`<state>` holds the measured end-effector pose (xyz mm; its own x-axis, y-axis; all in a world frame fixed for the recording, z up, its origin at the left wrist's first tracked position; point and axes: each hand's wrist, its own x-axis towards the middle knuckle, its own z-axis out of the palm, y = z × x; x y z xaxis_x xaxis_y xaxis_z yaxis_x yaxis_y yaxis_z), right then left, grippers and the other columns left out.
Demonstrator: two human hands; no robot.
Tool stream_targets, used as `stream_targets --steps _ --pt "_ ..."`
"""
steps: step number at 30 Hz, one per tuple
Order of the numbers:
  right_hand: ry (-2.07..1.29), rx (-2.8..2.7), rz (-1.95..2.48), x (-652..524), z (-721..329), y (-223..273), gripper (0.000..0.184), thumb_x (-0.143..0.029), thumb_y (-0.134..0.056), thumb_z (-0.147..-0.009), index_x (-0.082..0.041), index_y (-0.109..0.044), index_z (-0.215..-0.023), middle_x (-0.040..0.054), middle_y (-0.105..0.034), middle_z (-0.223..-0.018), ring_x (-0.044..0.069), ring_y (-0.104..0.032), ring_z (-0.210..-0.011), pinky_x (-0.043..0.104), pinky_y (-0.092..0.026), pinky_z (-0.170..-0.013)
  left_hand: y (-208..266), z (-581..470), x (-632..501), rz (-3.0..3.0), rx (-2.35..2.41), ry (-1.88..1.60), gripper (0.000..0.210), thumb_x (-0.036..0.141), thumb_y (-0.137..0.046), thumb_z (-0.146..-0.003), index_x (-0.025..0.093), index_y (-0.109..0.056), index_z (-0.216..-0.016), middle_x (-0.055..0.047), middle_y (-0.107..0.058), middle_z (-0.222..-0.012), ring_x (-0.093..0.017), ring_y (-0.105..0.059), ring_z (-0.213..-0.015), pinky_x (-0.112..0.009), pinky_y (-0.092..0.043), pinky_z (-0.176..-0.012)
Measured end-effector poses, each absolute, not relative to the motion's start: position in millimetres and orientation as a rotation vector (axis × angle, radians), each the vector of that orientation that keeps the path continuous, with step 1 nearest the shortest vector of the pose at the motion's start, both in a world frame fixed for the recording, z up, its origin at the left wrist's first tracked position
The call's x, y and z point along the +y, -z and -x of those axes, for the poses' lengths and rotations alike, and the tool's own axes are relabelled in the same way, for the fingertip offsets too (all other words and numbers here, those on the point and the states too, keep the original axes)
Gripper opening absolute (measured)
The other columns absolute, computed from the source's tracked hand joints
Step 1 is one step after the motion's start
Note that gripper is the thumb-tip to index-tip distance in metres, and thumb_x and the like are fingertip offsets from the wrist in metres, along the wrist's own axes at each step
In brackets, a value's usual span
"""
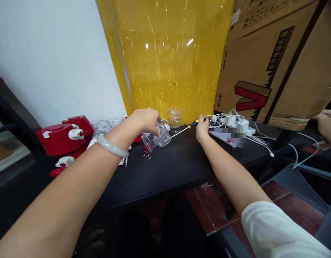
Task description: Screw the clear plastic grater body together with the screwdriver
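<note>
Screwdriver handle (193,124), partly hidden

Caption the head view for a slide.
Left hand holds a clear plastic part; right hand points a screwdriver at it.

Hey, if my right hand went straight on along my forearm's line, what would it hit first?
Probably the yellow sheet at the back of the table: your right hand, holding the screwdriver, points that way, though depth is hard to judge.

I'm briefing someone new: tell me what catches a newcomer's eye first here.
The shiny yellow sheet behind the black table strikes first, with a big cardboard box to its right. In front, the left hand holds a clear plastic part while the right hand grips a screwdriver.
</note>
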<state>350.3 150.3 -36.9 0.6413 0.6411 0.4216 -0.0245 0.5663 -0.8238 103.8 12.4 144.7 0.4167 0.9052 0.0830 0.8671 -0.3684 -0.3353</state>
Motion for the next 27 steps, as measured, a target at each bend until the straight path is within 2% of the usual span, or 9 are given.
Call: stream_targets --steps 7,12,17,27 --pt "-0.522 -0.697 0.904 150 -346 36 0.043 -0.066 -0.051 -0.085 -0.023 -0.049 -0.091 -0.0013 -0.056 -0.081 0.016 -0.06 -0.076 0.029 -0.05 -0.066 -150 -106 9 2.367 -1.566 -0.211 0.078 0.055 -0.083 -0.059 0.025 -0.07 -0.13 -0.013 -0.077 -0.109 -0.035 -0.068 -0.104 -0.04 -0.051 -0.079" --pt "-0.571 -0.645 0.895 147 -345 34 0.04 -0.063 -0.056 -0.084 -0.024 -0.048 -0.089 -0.004 -0.051 -0.076 0.014 -0.056 -0.067 0.027 -0.048 -0.06 -147 -100 14 2.397 -1.577 -0.077 0.071 0.052 -0.086 -0.055 0.026 -0.075 -0.12 -0.012 -0.078 -0.097 -0.036 -0.07 -0.097 -0.043 -0.052 -0.079" --pt "-0.6 -0.623 0.938 143 -343 31 0.036 -0.059 -0.058 -0.084 -0.024 -0.047 -0.086 -0.0057 -0.048 -0.071 0.013 -0.052 -0.059 0.026 -0.046 -0.052 -144 -92 21 2.445 -1.533 -0.024 0.062 0.051 -0.086 -0.052 0.028 -0.078 -0.109 -0.008 -0.077 -0.086 -0.033 -0.071 -0.089 -0.041 -0.052 -0.078" --pt "-0.606 -0.616 0.867 145 -347 29 0.038 -0.061 -0.056 -0.084 -0.024 -0.048 -0.089 -0.0033 -0.053 -0.075 0.015 -0.058 -0.067 0.027 -0.049 -0.057 -143 -77 18 2.517 -1.536 0.067 0.066 0.054 -0.084 -0.057 0.023 -0.076 -0.115 -0.011 -0.078 -0.092 -0.035 -0.072 -0.093 -0.041 -0.052 -0.081"
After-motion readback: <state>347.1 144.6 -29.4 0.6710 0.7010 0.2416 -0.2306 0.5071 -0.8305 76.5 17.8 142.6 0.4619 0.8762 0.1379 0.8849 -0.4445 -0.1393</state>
